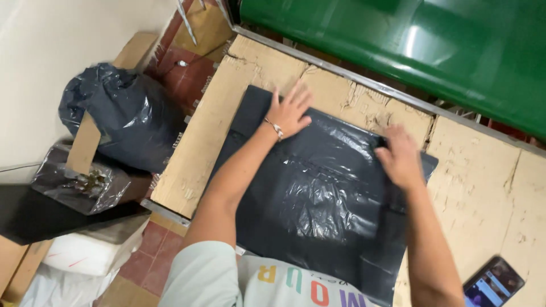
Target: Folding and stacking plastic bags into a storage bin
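A large black plastic bag [318, 199] lies flat on a worn cardboard-covered table [472, 176]. My left hand [290, 109], with a bracelet on the wrist, presses flat on the bag's far left part with the fingers spread. At the bag's far right corner my right hand [401, 156] is curled over the plastic and appears to pinch its edge. Both forearms stretch out across the bag.
A phone [492, 282] with a lit screen lies at the table's near right. A green conveyor belt [432, 40] runs along the far side. On the left, stuffed black bags [122, 113], cardboard pieces and white foam sit on a tiled floor.
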